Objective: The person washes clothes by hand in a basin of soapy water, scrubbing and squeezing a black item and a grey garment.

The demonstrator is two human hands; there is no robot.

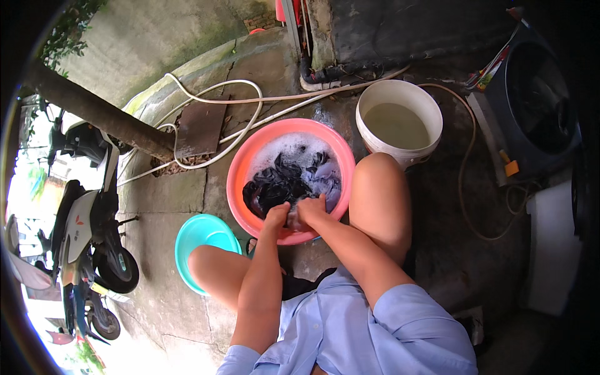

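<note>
A pink plastic basin [234, 178] of suds and water stands on the ground between my knees. Black wet clothing [276, 180] is bunched up in it, with pale blue-violet cloth [328, 176] along its right side. Both of my hands are inside the near rim, close together. My left hand [277, 216] is curled on the wet clothing at the near edge of the dark heap. Just right of it, my right hand [311, 209] is bent down into the clothing beside the pale cloth. The fingertips of both hands are hidden by cloth and water.
A white bucket [393, 152] partly filled with cloudy water stands right of the basin. A turquoise basin [187, 248] sits by my left knee. A pale hose [248, 84] loops beyond, near a tree trunk [108, 112]. Scooters [79, 225] are parked at left.
</note>
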